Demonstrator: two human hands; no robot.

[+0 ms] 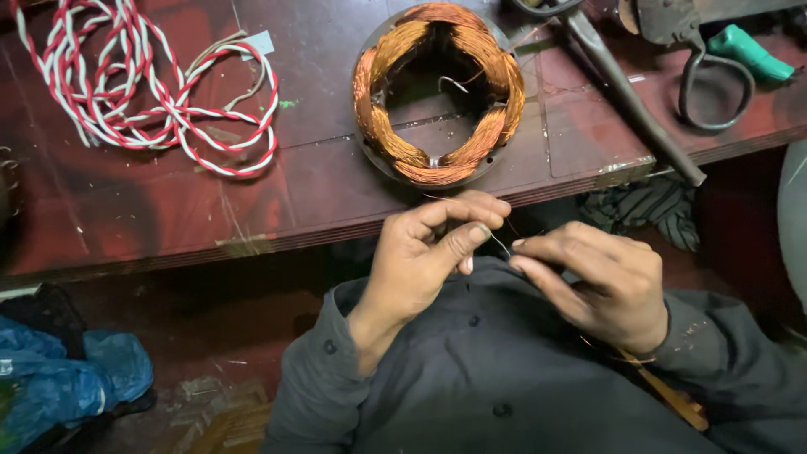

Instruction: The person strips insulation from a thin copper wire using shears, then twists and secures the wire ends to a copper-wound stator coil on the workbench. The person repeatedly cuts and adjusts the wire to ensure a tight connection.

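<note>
Both hands were busy just below the workbench [319,181] edge. My left hand [424,252] and right hand [593,282] had their fingertips pinched together on a thin wire [502,244] stretched between them (fine, hard to follow). It seemed to run up toward the copper-wound stator [437,92] lying flat on the bench. Judging by its full coils, the winding looked largely done, with loose lead ends left to finish. Red-and-white twisted cable [143,92] and shears [698,50] lay untouched.
</note>
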